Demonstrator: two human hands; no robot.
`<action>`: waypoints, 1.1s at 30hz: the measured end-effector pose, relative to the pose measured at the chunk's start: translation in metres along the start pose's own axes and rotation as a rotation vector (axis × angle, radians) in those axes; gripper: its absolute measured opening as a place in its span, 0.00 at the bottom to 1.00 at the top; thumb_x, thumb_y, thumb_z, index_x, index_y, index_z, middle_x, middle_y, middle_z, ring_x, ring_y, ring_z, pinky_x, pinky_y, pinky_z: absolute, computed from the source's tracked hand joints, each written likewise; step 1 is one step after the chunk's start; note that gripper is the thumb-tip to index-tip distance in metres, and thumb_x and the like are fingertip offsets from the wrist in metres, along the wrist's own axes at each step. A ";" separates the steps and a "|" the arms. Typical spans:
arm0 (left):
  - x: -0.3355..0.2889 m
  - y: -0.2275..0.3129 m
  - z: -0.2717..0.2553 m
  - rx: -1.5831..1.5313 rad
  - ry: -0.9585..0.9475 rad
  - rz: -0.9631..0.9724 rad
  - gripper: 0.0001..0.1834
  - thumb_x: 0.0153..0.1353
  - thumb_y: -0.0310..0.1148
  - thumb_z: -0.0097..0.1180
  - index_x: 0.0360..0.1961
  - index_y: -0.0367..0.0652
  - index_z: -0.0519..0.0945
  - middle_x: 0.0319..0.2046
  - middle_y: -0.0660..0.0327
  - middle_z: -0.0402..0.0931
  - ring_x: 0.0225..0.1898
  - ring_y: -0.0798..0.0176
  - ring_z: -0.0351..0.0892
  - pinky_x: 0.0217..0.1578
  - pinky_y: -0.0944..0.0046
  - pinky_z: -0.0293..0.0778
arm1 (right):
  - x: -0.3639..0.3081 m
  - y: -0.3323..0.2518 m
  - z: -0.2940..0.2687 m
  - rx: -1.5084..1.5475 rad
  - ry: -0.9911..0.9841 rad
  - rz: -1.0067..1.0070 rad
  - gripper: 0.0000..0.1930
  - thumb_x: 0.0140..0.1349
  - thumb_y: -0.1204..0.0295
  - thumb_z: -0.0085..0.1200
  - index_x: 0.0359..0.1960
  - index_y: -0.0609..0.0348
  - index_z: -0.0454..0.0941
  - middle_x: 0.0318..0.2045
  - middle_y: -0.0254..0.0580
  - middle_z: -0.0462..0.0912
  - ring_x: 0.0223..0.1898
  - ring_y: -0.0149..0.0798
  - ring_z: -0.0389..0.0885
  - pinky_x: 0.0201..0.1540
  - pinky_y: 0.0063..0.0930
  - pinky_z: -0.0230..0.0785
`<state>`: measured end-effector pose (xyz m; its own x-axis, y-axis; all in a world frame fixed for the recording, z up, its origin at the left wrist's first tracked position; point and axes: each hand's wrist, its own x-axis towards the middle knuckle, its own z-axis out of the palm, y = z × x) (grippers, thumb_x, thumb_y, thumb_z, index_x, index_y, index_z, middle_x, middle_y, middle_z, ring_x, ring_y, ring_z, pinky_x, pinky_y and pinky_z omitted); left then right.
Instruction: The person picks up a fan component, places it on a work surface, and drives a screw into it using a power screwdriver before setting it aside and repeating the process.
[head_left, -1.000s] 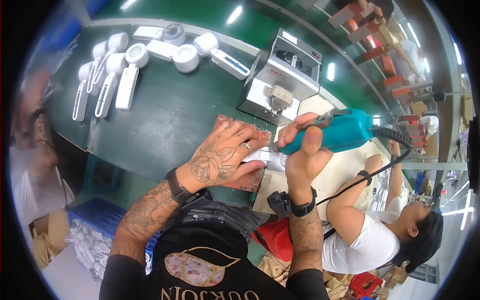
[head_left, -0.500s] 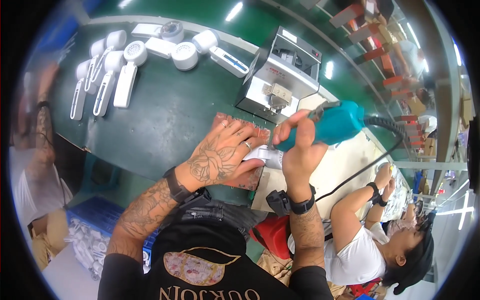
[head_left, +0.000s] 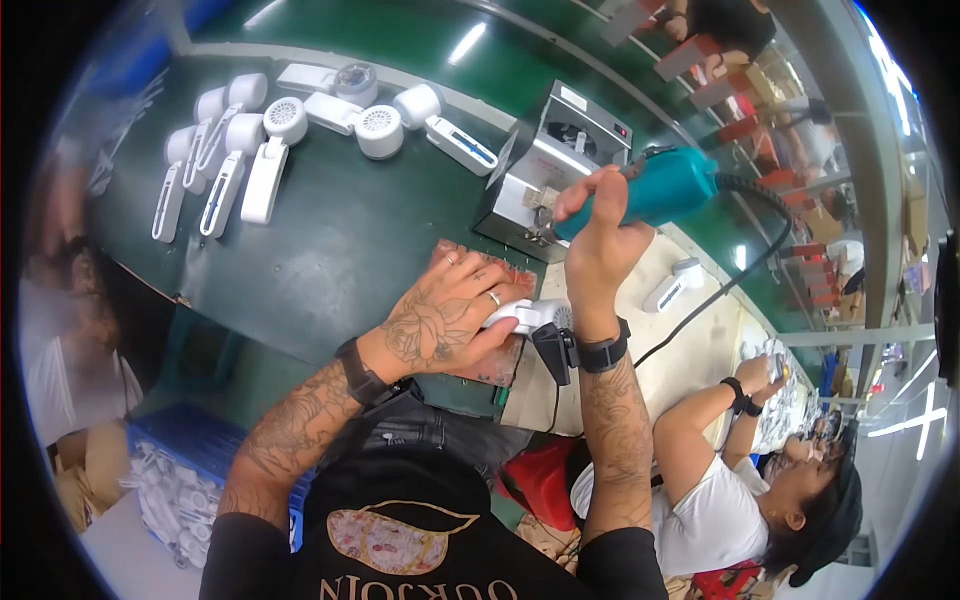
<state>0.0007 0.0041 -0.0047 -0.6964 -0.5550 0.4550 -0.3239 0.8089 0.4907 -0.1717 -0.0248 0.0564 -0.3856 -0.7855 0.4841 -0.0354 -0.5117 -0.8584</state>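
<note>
My left hand lies over a white handheld fan, gripping its handle against a reddish-brown board. The round grilled head shows right of my thumb, partly hidden by the black device strapped on my right wrist. My right hand is wrapped round a teal electric screwdriver, held above and to the right of the fan. Its front end points left toward the metal block on the front of a silver-and-black screw feeder. Whether the tip touches that block I cannot tell.
Several white handheld fans lie at the back left of the green table. Another white piece lies on the pale board to the right. A black cord hangs from the screwdriver. A co-worker sits at right; blue crates hold white parts.
My right hand has lifted the screwdriver away from the fan, up toward the screw feeder. The left hand stays on the fan. The view has shifted slightly.
</note>
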 end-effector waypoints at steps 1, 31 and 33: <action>-0.001 -0.001 0.000 -0.007 -0.007 0.001 0.21 0.64 0.44 0.56 0.55 0.45 0.77 0.45 0.59 0.74 0.51 0.54 0.70 0.55 0.53 0.65 | -0.004 -0.007 0.003 -0.030 -0.002 0.074 0.16 0.73 0.61 0.52 0.39 0.65 0.72 0.21 0.39 0.74 0.23 0.34 0.75 0.27 0.28 0.69; 0.000 -0.001 -0.002 -0.005 0.013 -0.019 0.23 0.62 0.40 0.60 0.57 0.44 0.76 0.53 0.59 0.73 0.54 0.53 0.71 0.57 0.52 0.65 | -0.083 -0.026 -0.026 0.145 -0.059 0.155 0.19 0.69 0.58 0.57 0.37 0.63 0.68 0.21 0.41 0.71 0.22 0.36 0.72 0.27 0.32 0.68; -0.001 -0.004 0.001 -0.116 0.002 0.050 0.24 0.60 0.40 0.61 0.56 0.43 0.76 0.54 0.58 0.75 0.55 0.52 0.71 0.57 0.51 0.65 | -0.091 -0.026 -0.029 0.147 -0.001 0.200 0.19 0.69 0.58 0.57 0.40 0.65 0.70 0.22 0.42 0.72 0.23 0.38 0.73 0.29 0.33 0.69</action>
<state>0.0024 0.0016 -0.0085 -0.7086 -0.5149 0.4824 -0.2124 0.8076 0.5501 -0.1628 0.0699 0.0303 -0.3706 -0.8766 0.3069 0.1762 -0.3908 -0.9035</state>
